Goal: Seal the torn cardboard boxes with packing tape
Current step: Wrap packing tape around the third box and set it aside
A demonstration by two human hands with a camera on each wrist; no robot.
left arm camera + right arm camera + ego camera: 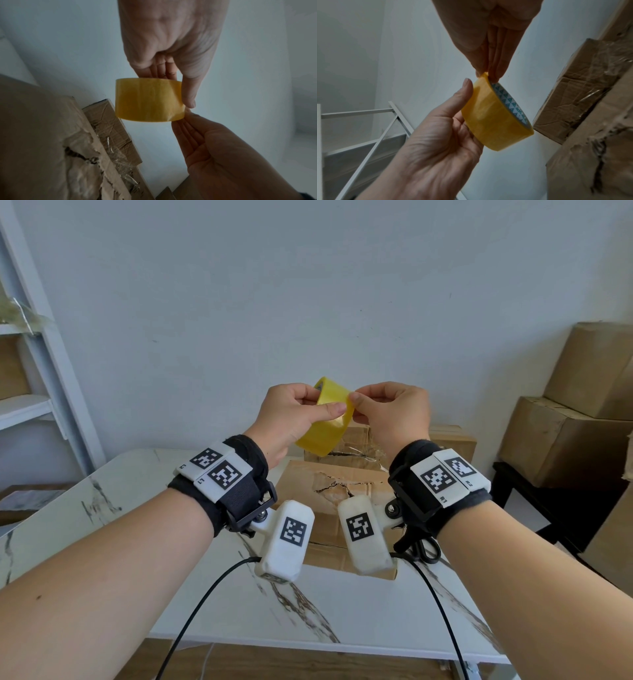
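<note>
Left hand (286, 419) grips the tape roll (325, 422), right hand (394, 412) pinches its end; torn box (329, 491) on the bench (137, 491) not yet taped.

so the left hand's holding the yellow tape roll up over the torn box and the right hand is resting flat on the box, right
Not quite. The right hand is not resting flat on the torn box; it is raised beside the left hand and pinches the edge of the yellow tape roll. The head view shows this, and the right wrist view shows its fingertips on the roll's rim. The rest is right.
</note>
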